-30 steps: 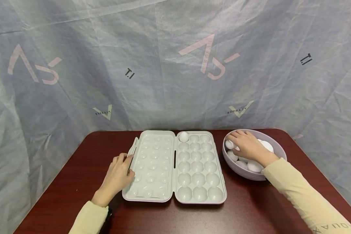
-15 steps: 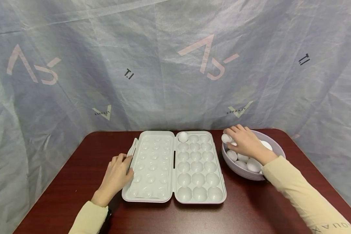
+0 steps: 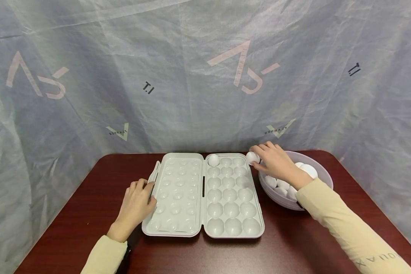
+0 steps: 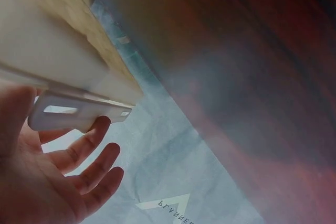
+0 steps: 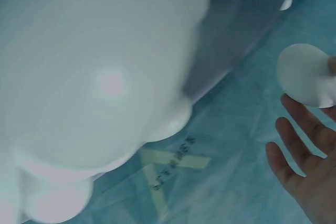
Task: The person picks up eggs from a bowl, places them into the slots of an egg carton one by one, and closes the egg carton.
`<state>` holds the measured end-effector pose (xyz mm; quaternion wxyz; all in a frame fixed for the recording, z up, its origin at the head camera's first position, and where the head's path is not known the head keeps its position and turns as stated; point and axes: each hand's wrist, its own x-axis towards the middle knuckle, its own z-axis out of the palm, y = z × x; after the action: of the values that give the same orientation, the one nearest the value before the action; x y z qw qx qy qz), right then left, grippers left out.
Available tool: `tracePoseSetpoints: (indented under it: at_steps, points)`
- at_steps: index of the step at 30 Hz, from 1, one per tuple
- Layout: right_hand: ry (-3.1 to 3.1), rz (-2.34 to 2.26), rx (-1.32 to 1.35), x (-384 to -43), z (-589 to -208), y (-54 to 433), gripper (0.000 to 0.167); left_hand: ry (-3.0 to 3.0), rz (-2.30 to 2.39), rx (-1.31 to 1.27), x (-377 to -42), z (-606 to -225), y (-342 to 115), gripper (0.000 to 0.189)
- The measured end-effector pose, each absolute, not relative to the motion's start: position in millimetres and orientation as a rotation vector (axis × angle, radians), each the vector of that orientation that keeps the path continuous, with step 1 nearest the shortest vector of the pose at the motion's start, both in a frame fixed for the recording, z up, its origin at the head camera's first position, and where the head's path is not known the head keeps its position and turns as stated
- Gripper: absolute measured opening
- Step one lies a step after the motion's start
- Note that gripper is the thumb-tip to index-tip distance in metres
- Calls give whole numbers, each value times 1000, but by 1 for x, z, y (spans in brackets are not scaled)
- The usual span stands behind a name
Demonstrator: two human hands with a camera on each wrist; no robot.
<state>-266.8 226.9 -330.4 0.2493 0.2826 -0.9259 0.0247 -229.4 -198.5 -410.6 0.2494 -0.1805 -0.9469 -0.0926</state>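
A white egg (image 3: 252, 158) is pinched between the thumb and fingers of my right hand (image 3: 275, 161), just left of the bowl's rim and by the egg tray's far right corner. The right wrist view shows this egg (image 5: 304, 74) at the fingertips. An opened white egg box (image 3: 203, 230) lies flat, its lid on the left and its cupped tray (image 3: 222, 205) on the right. One egg (image 3: 214, 160) sits in the tray's far left cup. My left hand (image 3: 136, 203) holds the lid's left edge, its fingers at the slotted latch flap (image 4: 79, 113).
A pale purple bowl (image 3: 323, 173) with several white eggs (image 3: 281, 184) stands right of the egg box, partly under my right forearm. The dark red table (image 3: 116, 167) backs onto a hanging grey sheet (image 3: 178, 95).
My right hand has lifted an egg out of the bowl and moved left past the rim. The left hand stays on the lid edge.
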Motion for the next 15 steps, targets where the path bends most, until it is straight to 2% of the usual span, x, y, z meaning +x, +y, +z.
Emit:
tracePoseSetpoints:
  at_steps: [15]
  points:
    - [-2707,130,741,-285,-324,177,33,-2564,-257,-485,-229,-410,-198,37]
